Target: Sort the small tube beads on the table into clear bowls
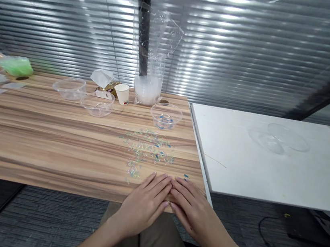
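At the front edge of the wooden table (pixel 67 147), my left hand (pixel 146 198) lies flat with its fingers stretched out. My right hand (pixel 192 204) rests beside it, also flat, and the fingertips of both meet. Neither holds anything that I can see. Just beyond them spreads a loose patch of small, shiny, clear and greenish tube-like beads (pixel 141 149), with some blue ones among them. A few blue beads (pixel 186 176) lie near my right fingertips. Behind the patch stands a clear round plastic bowl (pixel 165 117) with blue beads in it.
Farther back are two more clear bowls (pixel 99 104), a paper cup (pixel 122 93), a tissue pack (pixel 107 87) and a bagged stack of plastic tubs (pixel 148 87). Packets (pixel 14 66) lie far left. A white table (pixel 232 168) adjoins on the right, bearing clear lids (pixel 287 137).
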`<state>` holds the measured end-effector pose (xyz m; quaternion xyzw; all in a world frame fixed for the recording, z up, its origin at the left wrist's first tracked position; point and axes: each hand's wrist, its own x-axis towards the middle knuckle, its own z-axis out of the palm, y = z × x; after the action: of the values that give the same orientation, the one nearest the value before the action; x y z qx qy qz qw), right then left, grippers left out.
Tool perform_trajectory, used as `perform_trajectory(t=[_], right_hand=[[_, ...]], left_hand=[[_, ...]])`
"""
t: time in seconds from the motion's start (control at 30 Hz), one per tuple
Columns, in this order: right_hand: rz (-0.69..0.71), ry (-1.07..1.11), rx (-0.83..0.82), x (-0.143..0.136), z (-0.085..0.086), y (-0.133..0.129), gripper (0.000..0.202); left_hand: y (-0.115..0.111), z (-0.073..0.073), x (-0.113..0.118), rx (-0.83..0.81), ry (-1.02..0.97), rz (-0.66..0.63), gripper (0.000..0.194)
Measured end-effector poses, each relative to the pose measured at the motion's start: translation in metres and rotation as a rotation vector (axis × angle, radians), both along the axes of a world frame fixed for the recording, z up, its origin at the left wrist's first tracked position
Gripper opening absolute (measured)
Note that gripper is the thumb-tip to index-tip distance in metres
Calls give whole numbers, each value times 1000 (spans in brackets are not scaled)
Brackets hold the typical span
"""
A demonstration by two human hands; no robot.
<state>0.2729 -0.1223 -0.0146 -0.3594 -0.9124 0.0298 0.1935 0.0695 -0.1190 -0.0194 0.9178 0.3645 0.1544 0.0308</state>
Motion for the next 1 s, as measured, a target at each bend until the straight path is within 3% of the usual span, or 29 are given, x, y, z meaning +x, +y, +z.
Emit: perform_trajectory(t=[1.0], right_hand=[[7,-18,-16,1,1,0,34]], left_hand=[[0,1,1,-21,36,0,37]])
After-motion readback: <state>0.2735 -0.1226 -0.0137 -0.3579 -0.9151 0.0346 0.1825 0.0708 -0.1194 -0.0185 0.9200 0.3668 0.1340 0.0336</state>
